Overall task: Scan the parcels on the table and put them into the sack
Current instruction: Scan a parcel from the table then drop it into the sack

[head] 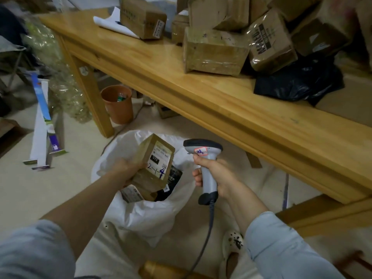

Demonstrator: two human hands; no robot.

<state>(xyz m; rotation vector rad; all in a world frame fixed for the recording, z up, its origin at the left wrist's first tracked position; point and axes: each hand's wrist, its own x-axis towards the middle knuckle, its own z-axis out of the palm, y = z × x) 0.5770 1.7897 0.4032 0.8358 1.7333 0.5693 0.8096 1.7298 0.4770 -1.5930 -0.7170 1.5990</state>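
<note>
1. Blue sleeves [30, 250] sit at the bottom of the frame, closest to us.
2. At lower middle, the left hand [128, 170] grasps a small brown box [156, 158]. Its fingers wrap round the box's left side.
3. The box is tilted, with its long side running mostly up and down the frame and its white label facing up. It hangs right over the open mouth of the white sack [141, 214], which has other parcels inside.
4. Just right of the box, not touching it, is the scanner [205, 158]. The right hand [215, 176] is clenched round its handle. The scanner's head seems turned toward the label.
5. I think the left hand is the nearer one to the sack, so the box only needs to go straight down.
6. More boxes [215, 55] are piled on the table [221, 109] at upper right, well apart from both hands.
</note>
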